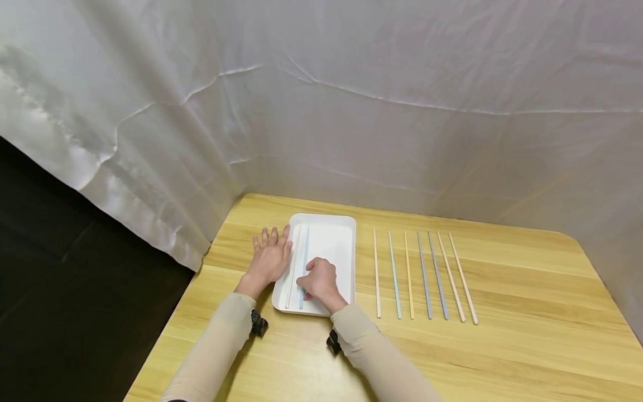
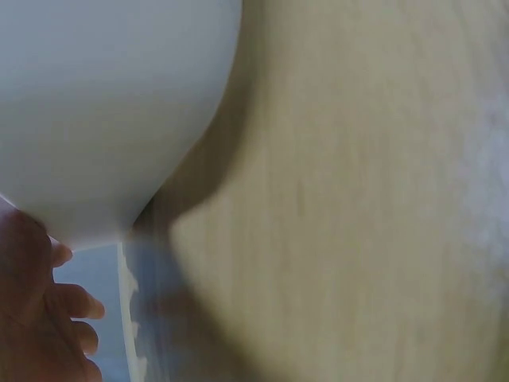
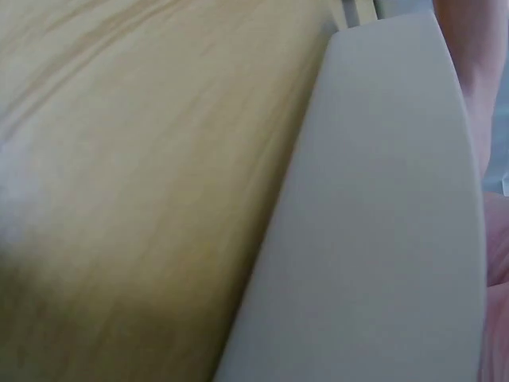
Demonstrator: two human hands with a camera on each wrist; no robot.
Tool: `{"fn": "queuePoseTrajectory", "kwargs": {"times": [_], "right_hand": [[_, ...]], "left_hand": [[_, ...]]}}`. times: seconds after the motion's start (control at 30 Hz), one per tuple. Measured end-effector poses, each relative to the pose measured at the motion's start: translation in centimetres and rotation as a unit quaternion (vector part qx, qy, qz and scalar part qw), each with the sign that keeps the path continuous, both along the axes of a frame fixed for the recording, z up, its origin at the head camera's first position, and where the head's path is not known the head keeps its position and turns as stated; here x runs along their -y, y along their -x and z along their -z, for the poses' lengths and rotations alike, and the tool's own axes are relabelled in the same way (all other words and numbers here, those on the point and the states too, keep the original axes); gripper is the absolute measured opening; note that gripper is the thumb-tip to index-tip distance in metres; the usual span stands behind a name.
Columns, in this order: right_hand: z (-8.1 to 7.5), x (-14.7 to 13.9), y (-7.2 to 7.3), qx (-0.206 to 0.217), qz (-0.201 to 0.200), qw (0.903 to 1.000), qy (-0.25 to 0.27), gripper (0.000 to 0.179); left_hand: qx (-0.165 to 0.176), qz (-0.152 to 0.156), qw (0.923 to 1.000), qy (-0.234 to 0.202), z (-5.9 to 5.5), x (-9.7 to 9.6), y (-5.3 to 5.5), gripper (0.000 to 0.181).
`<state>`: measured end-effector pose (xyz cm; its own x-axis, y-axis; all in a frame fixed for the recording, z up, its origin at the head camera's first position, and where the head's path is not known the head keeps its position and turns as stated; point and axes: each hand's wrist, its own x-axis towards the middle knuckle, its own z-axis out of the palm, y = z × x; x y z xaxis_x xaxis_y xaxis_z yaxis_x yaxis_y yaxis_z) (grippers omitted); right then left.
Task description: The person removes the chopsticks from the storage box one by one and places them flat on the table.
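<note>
A white rectangular tray lies on the wooden table. My left hand rests on its left rim with the fingers spread. Inside the tray, a whitish chopstick and a light blue chopstick lie lengthwise near the left side; whether each is single or a pair is hard to tell. With curled fingers, my right hand pinches the light blue chopstick near its lower part. The fingertips are partly hidden. Both wrist views mainly show the tray's outer wall, with part of the left hand at the lower left.
Right of the tray, several chopsticks lie roughly parallel on the table: a pale pink one, a turquoise one, a yellow one, two blue ones and two beige ones. A pale curtain hangs behind the table.
</note>
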<state>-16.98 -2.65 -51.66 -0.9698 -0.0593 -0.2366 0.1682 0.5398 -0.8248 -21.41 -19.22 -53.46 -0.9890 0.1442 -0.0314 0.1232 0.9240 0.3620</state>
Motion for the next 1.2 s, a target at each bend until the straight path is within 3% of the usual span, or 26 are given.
{"fn": "queuePoseTrajectory", "kwargs": {"times": [0.4, 0.63, 0.9, 1.2], "right_hand": [[-0.8, -1.5, 0.6, 0.052, -0.008, 0.9982, 0.027, 0.022], [-1.5, -2.7, 0.5, 0.073, -0.008, 0.9956, 0.059, 0.030], [-3.4, -4.6, 0.6, 0.100, 0.010, 0.9844, 0.144, 0.042], [-5.4, -7.8, 1.3, 0.087, 0.031, 0.9842, 0.151, 0.040]], "left_hand": [[-0.005, 0.000, 1.0000, 0.000, -0.2, -0.1, -0.2, 0.061], [-0.011, 0.001, 0.9999, -0.002, -0.3, -0.1, -0.2, 0.060], [-0.005, 0.001, 1.0000, 0.005, -0.4, -0.1, -0.3, 0.060], [-0.004, -0.001, 1.0000, -0.002, -0.5, -0.1, -0.4, 0.060]]}}
